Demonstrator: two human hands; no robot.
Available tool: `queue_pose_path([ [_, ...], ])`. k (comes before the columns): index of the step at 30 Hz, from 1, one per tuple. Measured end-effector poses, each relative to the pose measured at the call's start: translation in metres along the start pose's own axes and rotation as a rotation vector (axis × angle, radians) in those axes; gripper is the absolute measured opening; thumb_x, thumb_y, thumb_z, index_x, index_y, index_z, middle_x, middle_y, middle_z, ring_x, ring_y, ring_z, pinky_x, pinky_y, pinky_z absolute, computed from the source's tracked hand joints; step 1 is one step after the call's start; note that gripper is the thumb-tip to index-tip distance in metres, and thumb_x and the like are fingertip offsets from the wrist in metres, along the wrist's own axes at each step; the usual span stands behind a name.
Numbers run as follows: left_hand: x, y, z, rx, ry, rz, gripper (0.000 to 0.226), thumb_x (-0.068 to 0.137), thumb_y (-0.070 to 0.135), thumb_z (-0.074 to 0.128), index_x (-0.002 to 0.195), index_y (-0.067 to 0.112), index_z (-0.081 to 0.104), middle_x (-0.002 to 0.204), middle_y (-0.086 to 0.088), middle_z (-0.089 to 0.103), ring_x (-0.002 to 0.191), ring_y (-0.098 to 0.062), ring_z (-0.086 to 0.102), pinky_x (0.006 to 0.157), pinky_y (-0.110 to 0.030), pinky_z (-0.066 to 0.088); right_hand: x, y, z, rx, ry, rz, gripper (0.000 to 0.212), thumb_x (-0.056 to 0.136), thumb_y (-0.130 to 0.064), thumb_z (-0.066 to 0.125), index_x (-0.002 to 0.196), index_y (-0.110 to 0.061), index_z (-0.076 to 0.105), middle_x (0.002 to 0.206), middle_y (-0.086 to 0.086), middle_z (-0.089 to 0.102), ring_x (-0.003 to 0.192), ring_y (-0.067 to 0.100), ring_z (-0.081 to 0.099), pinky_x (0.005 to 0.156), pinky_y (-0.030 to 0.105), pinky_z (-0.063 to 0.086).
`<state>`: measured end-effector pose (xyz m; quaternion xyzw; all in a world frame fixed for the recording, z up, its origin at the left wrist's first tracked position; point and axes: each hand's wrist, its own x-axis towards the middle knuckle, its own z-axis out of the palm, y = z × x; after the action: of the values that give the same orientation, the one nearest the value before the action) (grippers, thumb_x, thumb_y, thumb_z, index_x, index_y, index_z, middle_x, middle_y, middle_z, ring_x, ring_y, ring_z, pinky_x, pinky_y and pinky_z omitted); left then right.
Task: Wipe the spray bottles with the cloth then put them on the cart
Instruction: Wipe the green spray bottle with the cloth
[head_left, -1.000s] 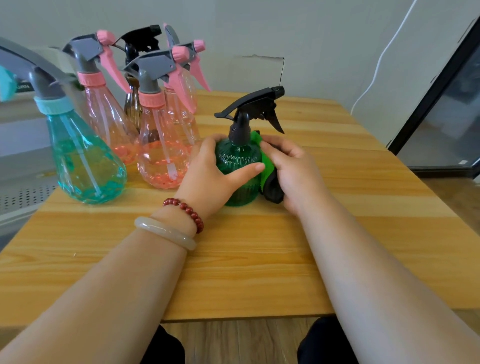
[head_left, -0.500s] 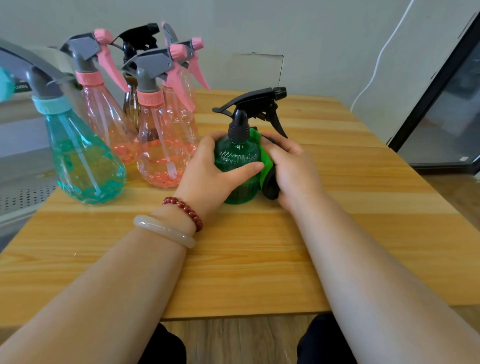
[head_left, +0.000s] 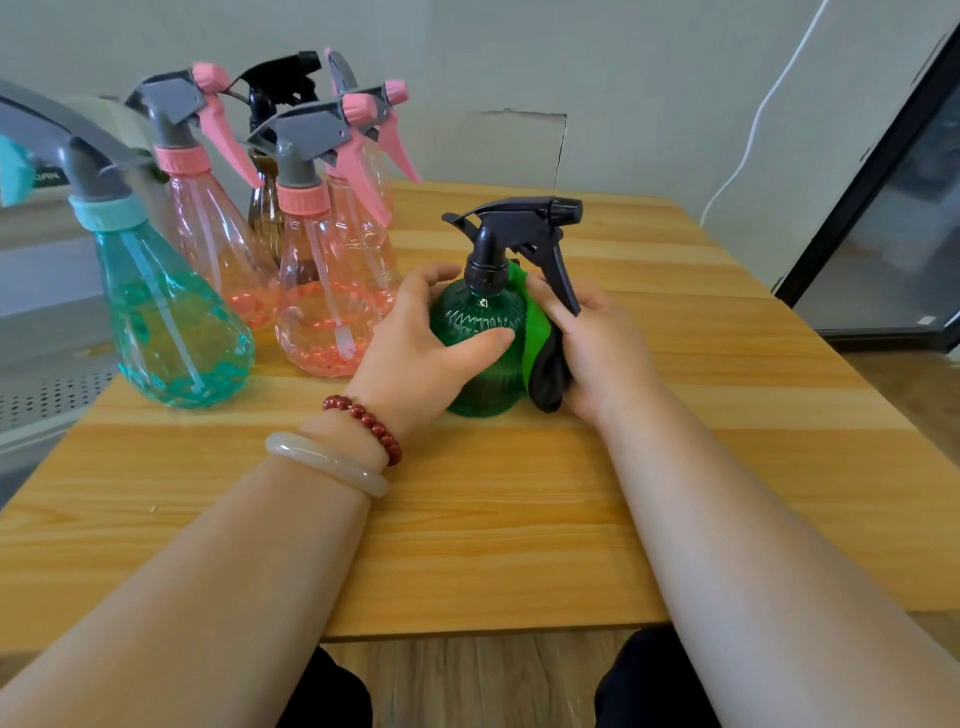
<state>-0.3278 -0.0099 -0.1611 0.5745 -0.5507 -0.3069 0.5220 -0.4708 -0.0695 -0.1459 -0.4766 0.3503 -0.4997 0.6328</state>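
green bottle (head_left: 478, 332): stands upright near the middle of the table (head_left: 467, 519), black trigger head pointing right
left hand (head_left: 415, 348): wrapped round the green bottle's left side, thumb lying across its front
right hand (head_left: 597, 348): grasps the cloth (head_left: 535, 327) and presses it to the bottle's right side, under the trigger
cloth: bunched, green with a black part at the bottom
other bottles: teal bottle (head_left: 166, 322), three pink bottles (head_left: 322, 322) and a brown bottle (head_left: 265, 208) grouped at the table's back left
left wrist: red bead bracelet (head_left: 366, 423), pale bangle (head_left: 324, 462)
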Motion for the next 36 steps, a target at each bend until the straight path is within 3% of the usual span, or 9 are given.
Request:
queue_pose_path([
  [3, 0.001, 0.0, -0.001, -0.033, -0.03, -0.002, 0.049, 0.086, 0.024, 0.075, 0.123, 0.032, 0.044, 0.114, 0.007, 0.063, 0.096, -0.004, 0.067, 0.082, -0.026, 0.055, 0.0, -0.005, -0.005, 0.032, -0.059, 0.001, 0.024, 0.088, 0.001, 0.063, 0.076, -0.016, 0.075, 0.074, 0.007, 0.073, 0.067, 0.018, 0.069, 0.065, 0.03, 0.057],
  [8, 0.0, 0.0, 0.001, 0.089, 0.001, 0.038, 0.078, 0.056, 0.067, 0.078, 0.121, 0.042, 0.044, 0.131, 0.002, 0.053, 0.119, -0.014, 0.056, 0.103, -0.039, 0.049, -0.002, -0.007, -0.002, -0.089, -0.044, -0.02, 0.01, 0.088, -0.008, 0.068, 0.088, -0.015, 0.075, 0.084, 0.007, 0.075, 0.079, 0.022, 0.07, 0.077, 0.038, 0.057],
  [11, -0.001, 0.0, 0.002, 0.141, 0.025, 0.05, 0.087, 0.053, 0.071, 0.079, 0.126, 0.036, 0.046, 0.129, 0.005, 0.055, 0.118, -0.011, 0.056, 0.102, -0.035, 0.05, 0.0, -0.002, 0.003, -0.137, 0.026, -0.049, 0.016, 0.088, -0.014, 0.069, 0.079, -0.025, 0.075, 0.083, 0.003, 0.075, 0.085, 0.022, 0.07, 0.086, 0.045, 0.056],
  [14, -0.001, 0.002, 0.002, 0.087, 0.052, 0.035, 0.074, 0.063, 0.052, 0.084, 0.123, 0.033, 0.045, 0.118, 0.014, 0.059, 0.109, -0.002, 0.06, 0.095, -0.025, 0.052, 0.001, -0.003, 0.002, -0.138, -0.008, -0.073, 0.03, 0.089, -0.01, 0.067, 0.068, -0.028, 0.077, 0.079, 0.001, 0.075, 0.079, 0.019, 0.071, 0.078, 0.041, 0.059],
  [17, 0.0, 0.003, 0.004, 0.066, 0.108, 0.015, 0.066, 0.071, 0.041, 0.084, 0.122, 0.031, 0.043, 0.116, 0.015, 0.059, 0.107, -0.004, 0.061, 0.097, -0.031, 0.052, 0.002, -0.008, -0.003, -0.111, -0.066, -0.104, 0.038, 0.087, 0.005, 0.059, 0.065, -0.021, 0.076, 0.07, 0.001, 0.073, 0.066, 0.016, 0.068, 0.065, 0.03, 0.055],
  [24, 0.001, -0.001, 0.002, 0.16, 0.116, 0.064, 0.069, 0.076, 0.044, 0.08, 0.135, 0.028, 0.049, 0.132, 0.005, 0.051, 0.121, -0.009, 0.052, 0.106, -0.033, 0.045, 0.003, 0.001, 0.001, -0.247, 0.06, -0.199, 0.025, 0.089, -0.011, 0.068, 0.075, -0.031, 0.074, 0.084, -0.003, 0.075, 0.083, 0.015, 0.07, 0.076, 0.033, 0.054],
  [29, 0.0, 0.001, 0.005, 0.015, 0.085, -0.003, 0.069, 0.082, 0.034, 0.077, 0.138, 0.023, 0.038, 0.128, 0.007, 0.058, 0.114, -0.007, 0.059, 0.098, -0.035, 0.053, 0.003, 0.002, 0.004, -0.313, 0.123, -0.177, 0.016, 0.095, -0.02, 0.062, 0.09, -0.031, 0.072, 0.093, -0.004, 0.075, 0.089, 0.014, 0.07, 0.084, 0.036, 0.056],
  [32, 0.0, 0.001, 0.01, -0.006, 0.094, -0.005, 0.056, 0.086, 0.03, 0.069, 0.133, 0.022, 0.039, 0.118, 0.005, 0.061, 0.107, -0.009, 0.063, 0.095, -0.039, 0.054, -0.005, -0.002, 0.007, -0.3, -0.023, -0.201, 0.018, 0.096, -0.015, 0.059, 0.095, -0.028, 0.071, 0.094, -0.007, 0.074, 0.093, 0.01, 0.069, 0.083, 0.026, 0.056],
  [36, -0.001, 0.0, 0.015, 0.109, 0.09, 0.033, 0.072, 0.079, 0.043, 0.078, 0.136, 0.024, 0.039, 0.131, 0.001, 0.048, 0.12, -0.011, 0.05, 0.104, -0.028, 0.043, -0.006, -0.002, 0.005, -0.438, -0.061, -0.317, 0.024, 0.098, -0.009, 0.055, 0.107, -0.026, 0.069, 0.098, -0.015, 0.07, 0.092, -0.007, 0.064, 0.078, 0.009, 0.047],
])
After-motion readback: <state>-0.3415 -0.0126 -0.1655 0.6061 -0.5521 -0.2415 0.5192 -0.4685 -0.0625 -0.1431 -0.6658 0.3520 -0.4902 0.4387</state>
